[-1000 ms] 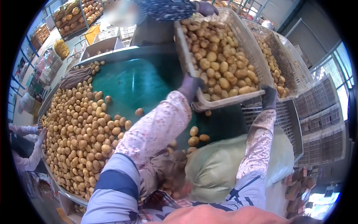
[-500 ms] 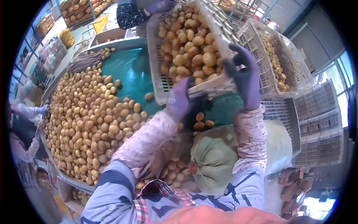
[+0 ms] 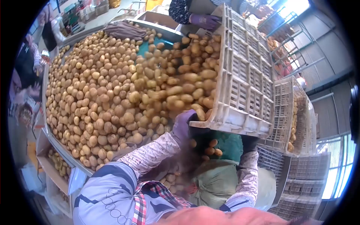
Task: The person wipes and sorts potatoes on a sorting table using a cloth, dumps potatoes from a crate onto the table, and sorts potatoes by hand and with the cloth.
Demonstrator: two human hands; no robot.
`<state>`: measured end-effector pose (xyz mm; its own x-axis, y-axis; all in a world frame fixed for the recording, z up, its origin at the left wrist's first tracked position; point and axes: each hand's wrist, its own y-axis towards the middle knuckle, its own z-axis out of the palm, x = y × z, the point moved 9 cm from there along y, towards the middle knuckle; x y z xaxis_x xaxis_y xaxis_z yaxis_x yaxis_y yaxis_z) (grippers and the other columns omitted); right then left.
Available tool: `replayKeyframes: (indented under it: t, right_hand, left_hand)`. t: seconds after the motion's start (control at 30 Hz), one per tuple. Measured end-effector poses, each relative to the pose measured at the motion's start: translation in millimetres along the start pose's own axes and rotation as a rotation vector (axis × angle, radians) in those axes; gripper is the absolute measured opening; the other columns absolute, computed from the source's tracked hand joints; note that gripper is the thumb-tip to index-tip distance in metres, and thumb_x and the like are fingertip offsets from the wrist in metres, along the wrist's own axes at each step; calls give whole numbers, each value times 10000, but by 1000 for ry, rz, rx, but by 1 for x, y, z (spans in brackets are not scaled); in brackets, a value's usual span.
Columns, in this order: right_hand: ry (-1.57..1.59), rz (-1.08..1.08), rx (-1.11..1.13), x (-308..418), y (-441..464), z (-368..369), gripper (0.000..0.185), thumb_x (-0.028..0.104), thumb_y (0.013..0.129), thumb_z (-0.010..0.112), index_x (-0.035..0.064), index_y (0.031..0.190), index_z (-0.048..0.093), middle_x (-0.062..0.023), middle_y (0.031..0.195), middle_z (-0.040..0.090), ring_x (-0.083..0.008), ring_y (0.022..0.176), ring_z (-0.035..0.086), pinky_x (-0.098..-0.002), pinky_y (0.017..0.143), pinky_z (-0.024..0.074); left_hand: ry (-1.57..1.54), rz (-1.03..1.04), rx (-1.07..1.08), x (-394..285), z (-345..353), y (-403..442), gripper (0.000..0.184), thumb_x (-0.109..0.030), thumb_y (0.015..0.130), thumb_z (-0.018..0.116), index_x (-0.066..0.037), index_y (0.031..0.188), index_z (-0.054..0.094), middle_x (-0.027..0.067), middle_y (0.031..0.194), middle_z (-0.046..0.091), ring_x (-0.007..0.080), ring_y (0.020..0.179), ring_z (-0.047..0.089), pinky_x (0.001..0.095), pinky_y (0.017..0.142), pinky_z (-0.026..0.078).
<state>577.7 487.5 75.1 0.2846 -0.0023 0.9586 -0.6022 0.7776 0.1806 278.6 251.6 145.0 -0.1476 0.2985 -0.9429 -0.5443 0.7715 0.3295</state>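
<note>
A white slatted plastic crate [image 3: 243, 75] is tipped on its side, its mouth facing left. Potatoes [image 3: 187, 86] pour from it, blurred by motion, onto a wide heap of potatoes [image 3: 97, 93]. My left hand [image 3: 183, 125], in a purple glove with dark palm, grips the crate's near lower rim, partly hidden by it. Under the crate's near right end is my right hand [image 3: 249, 143]; it bears the crate, with its fingers mostly hidden. Across the table, a co-worker's purple-gloved hand [image 3: 204, 20] is at the crate's far end.
Green table surface [image 3: 228, 144] shows below the crate with a few potatoes. A tied green sack [image 3: 213, 182] lies close to my body. More crates [image 3: 288, 112] stand at right. A brown cloth [image 3: 125, 30] lies on the heap's far edge; another worker [image 3: 28, 63] is at left.
The crate has gone from upright and full to tipped leftward, and potatoes now spill out over the green surface. My right hand has moved from its top edge to beneath it. The view has shifted.
</note>
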Motion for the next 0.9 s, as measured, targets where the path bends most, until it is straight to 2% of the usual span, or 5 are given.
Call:
replayKeyframes:
  t: [0.07, 0.37, 0.5, 0.63, 0.9]
  right_hand:
    - [529, -21, 253, 20, -11, 29, 766, 629, 936, 309, 66, 1455, 278, -117, 1458, 353, -304, 1339, 324, -468, 1136, 205]
    - [37, -131, -540, 169, -25, 104, 647, 507, 980, 347, 81, 1459, 262, -100, 1457, 341, -270, 1322, 358, -444, 1110, 291]
    - [-22, -195, -366, 221, -19, 168, 490, 325, 948, 505, 89, 1368, 416, -52, 1278, 510, -192, 1117, 519, -333, 917, 447]
    - [-1416, -868, -83, 286, -27, 285, 477, 94, 971, 407, -45, 1415, 303, -172, 1390, 429, -245, 1266, 425, -336, 1070, 305]
    - [-809, -605, 464, 348, 1, 475, 470, 196, 952, 539, -14, 1352, 409, -151, 1311, 504, -229, 1182, 493, -349, 1011, 381]
  left_hand:
    - [68, -51, 22, 9, -4, -12, 131, -138, 782, 704, -62, 801, 599, 24, 755, 613, 115, 680, 585, 287, 598, 476]
    - [-619, -364, -154, -31, -20, -41, 153, -44, 804, 655, -23, 950, 617, 39, 840, 625, 145, 744, 590, 284, 639, 487]
    - [-906, -448, -349, -15, -33, -46, 169, -113, 863, 618, -24, 1005, 602, 39, 821, 630, 163, 701, 605, 287, 599, 500]
    - [-864, -224, -506, -27, -73, -39, 267, -276, 915, 598, -40, 1036, 578, 39, 765, 621, 163, 588, 591, 289, 522, 491]
    - [-1259, -143, -222, -83, -113, 14, 603, -618, 885, 496, -75, 1143, 539, 52, 721, 615, 180, 543, 592, 283, 496, 507]
